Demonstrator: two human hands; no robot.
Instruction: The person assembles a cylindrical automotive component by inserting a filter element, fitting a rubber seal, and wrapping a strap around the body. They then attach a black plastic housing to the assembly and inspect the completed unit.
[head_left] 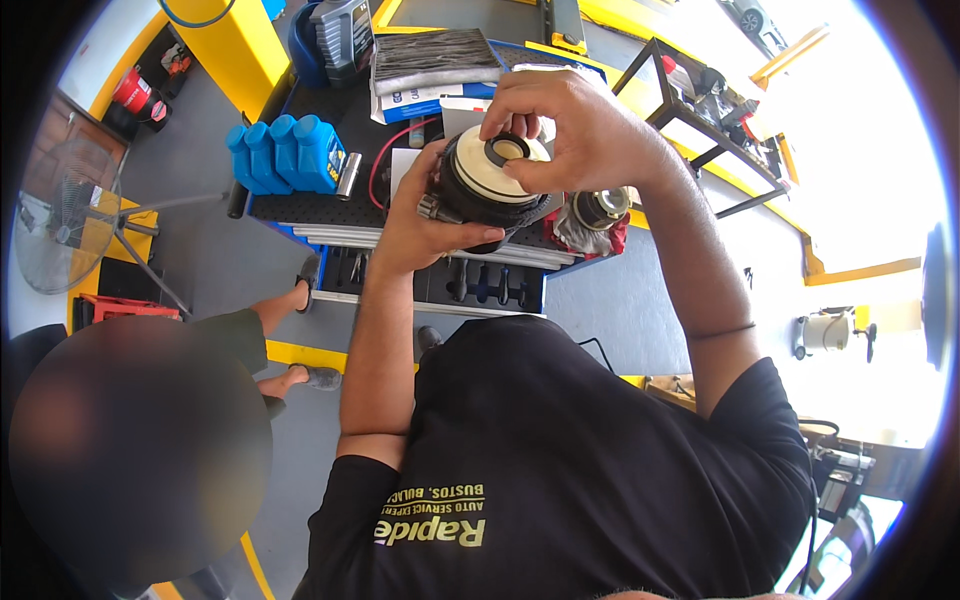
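In front of me, above the tool cart, my left hand (415, 225) is wrapped round the side of a black cylindrical filter housing (495, 212). Its thumb lies along the lower front of the housing. A cream-coloured round filter (470, 160) shows at the top of the housing, tilted toward me. At its centre is a raised dark ring (508, 150). My right hand (570, 115) reaches over from the right, its thumb and fingers closed about this ring. Part of the ring is hidden behind the fingers.
The cart (290, 207) holds blue bottles (287, 155), a metal cylinder (349, 177), a grey jug (343, 42) and a pleated filter (435, 62). A metal part (602, 208) rests on a red cloth (613, 243). Below, an open drawer (430, 297) holds tools. Another person (235, 335) is at left.
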